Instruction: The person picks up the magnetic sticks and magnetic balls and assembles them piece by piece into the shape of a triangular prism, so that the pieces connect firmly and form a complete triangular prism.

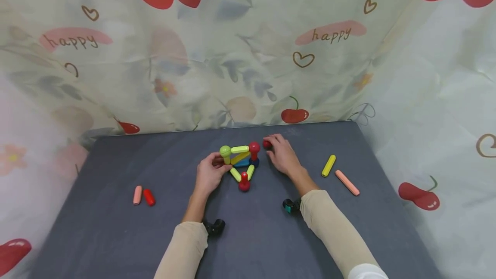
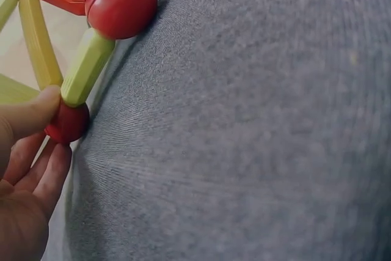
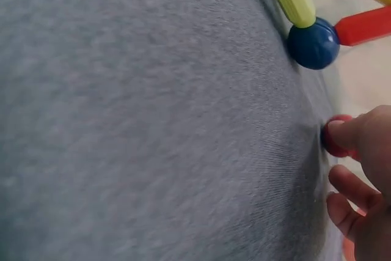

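Okay, starting from our edge of the worktop (image 1: pixel 248 244): a pink rod (image 1: pixel 137 195) and a red rod (image 1: pixel 149 197) lie loose off to the left, and a peach rod (image 1: pixel 347 182) and a yellow rod (image 1: pixel 328 165) lie loose on the right, so those four aren't hooked up to anything. Mid-worktop, between the two hands, we've got the ball-and-rod frame (image 1: pixel 240 157), and we'd call it more than half built. Its near corner is a glossy red ball (image 1: pixel 244 185) carrying a red upright (image 1: pixel 244 176) with no ball on top that we can make out, so that bit looks unfinished to us. Two lime rods (image 1: pixel 235 174) run back from there, one to a dark red ball (image 2: pixel 70 123), the other to a dark blue ball (image 1: pixel 254 163). The left hand (image 1: pixel 209 173) pinches that left corner, thumb and fingers closed on it. Up top, a green ball (image 1: pixel 225 151) and a red top ball (image 1: pixel 254 147) are joined by a lime crossbar (image 1: pixel 240 149). Past the frame's right side, the right hand (image 1: pixel 284 157) has its fingers curled, tips on a loose ball (image 1: pixel 267 144), dark red and seemingly pinched, near the frame but apart from it.
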`<state>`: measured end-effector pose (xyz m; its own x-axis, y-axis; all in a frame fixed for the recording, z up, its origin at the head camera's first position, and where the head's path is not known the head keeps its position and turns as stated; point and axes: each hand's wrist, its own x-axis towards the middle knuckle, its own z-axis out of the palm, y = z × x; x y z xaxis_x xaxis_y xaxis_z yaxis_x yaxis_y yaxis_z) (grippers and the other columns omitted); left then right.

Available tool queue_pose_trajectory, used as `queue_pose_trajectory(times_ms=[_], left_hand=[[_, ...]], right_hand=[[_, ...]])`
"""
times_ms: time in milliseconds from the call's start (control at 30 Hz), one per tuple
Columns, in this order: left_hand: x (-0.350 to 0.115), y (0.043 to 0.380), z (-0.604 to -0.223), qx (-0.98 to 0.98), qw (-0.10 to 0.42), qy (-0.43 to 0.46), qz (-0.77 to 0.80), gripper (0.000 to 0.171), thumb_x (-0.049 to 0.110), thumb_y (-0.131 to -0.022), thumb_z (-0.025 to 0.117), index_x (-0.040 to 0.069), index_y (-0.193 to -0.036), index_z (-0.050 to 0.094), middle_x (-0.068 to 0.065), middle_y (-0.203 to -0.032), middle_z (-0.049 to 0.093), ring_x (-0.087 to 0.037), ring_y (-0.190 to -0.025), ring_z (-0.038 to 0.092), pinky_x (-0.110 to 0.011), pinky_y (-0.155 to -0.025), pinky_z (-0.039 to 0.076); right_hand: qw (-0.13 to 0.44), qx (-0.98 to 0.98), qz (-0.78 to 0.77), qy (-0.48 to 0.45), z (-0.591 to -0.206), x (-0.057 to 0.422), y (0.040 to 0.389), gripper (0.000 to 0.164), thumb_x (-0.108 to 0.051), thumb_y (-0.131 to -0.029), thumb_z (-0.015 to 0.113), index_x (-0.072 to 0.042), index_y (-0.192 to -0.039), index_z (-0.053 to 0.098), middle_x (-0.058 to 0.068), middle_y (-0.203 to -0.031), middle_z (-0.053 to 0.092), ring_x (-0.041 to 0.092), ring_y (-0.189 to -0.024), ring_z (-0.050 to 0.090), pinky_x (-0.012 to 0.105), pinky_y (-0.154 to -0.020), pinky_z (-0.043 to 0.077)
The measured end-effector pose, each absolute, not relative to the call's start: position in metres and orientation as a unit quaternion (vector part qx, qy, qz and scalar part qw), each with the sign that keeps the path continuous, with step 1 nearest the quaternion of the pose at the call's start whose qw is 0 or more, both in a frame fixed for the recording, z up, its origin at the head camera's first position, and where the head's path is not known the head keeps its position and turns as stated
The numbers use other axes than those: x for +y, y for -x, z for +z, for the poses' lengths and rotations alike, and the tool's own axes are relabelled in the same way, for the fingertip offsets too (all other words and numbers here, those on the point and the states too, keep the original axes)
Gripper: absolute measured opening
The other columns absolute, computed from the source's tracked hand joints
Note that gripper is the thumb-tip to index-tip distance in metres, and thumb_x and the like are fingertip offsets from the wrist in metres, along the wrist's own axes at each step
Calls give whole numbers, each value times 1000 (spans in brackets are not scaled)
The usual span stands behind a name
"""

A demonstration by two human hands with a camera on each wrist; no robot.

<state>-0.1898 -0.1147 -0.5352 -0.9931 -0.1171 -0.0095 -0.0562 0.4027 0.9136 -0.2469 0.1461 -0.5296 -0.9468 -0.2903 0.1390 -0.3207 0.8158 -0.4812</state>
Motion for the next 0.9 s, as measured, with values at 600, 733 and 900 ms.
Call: queue_pose_trajectory(times_ms=[600, 733, 900], left_hand=[[-115, 191, -533, -844, 29, -72, -531, 39, 13, -85, 84, 5, -120, 69, -16, -117, 75, -29, -110, 74, -41, -96, 59], [-115, 191, -531, -854, 27, -72, -515, 39, 15, -85, 84, 6, -120, 69, -16, -117, 75, -28, -109, 74, -42, -96, 59], [-113, 190, -531, -861, 26, -72, -503, 39, 17, -85, 84, 8, -119, 70, -15, -115, 76, -28, -107, 75, -42, -95, 59]], right_hand=[[64, -891, 424, -151, -498, 140, 165, 39, -34, -94, 75, -18, -128, 64, 1, -113, 64, 14, -84, 61, 26, -72, 54], [70, -873, 446, -184, -490, 120, 148, 40, -27, -92, 77, -17, -129, 64, 0, -111, 63, 11, -84, 60, 25, -71, 54], [70, -862, 449, -224, -489, 107, 144, 43, -26, -92, 77, -14, -131, 63, -1, -110, 62, 16, -85, 62, 23, -67, 52]])
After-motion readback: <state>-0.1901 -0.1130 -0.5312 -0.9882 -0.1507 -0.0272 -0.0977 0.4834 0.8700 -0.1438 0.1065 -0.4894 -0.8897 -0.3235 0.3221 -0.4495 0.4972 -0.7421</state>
